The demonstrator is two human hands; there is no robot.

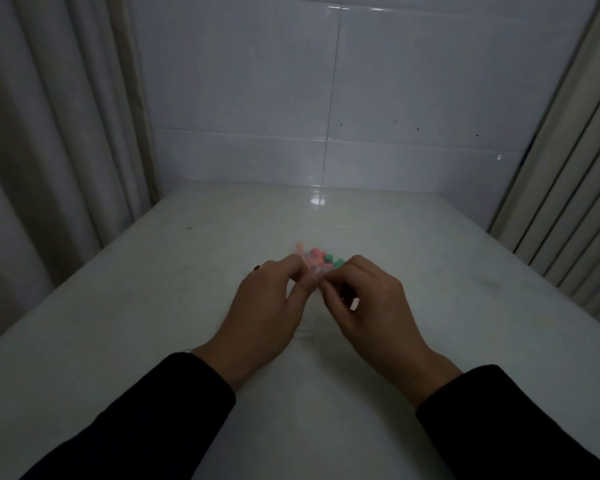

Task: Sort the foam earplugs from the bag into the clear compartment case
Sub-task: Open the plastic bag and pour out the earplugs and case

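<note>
Because the bag [317,265] is a small clear plastic pouch, it reads as light, limp and slippery, and it will crumple rather than hold its shape. It is held just above the desk [153,323], near the middle of the surface and well apart from every edge. The foam earplugs [321,258] inside show as a loose cluster of orange, pink and green pieces; they are judged soft, compressible and almost weightless, so they will roll or scatter if tipped out quickly.

The left hand [267,306] pinches the near edge of the bag between thumb and curled fingers [300,271]. The right hand [368,299] pinches the same edge from the other side, its fingertips touching or just beside those of the left hand. Both hands grasp the bag; neither is released. The grip suggests the mouth is being pulled apart, though the seal itself is too small and blurred to confirm.

Recommended hold: take the bag at the two lips of its mouth, not at the body, so that the contents are not squeezed. Take each earplug lightly at its sides.

The clear compartment case is not visible. Dark sleeves [174,410] cover both forearms. A white tiled wall [326,98] stands at the far edge of the desk, with curtains [49,133] beyond the left and right edges.
</note>
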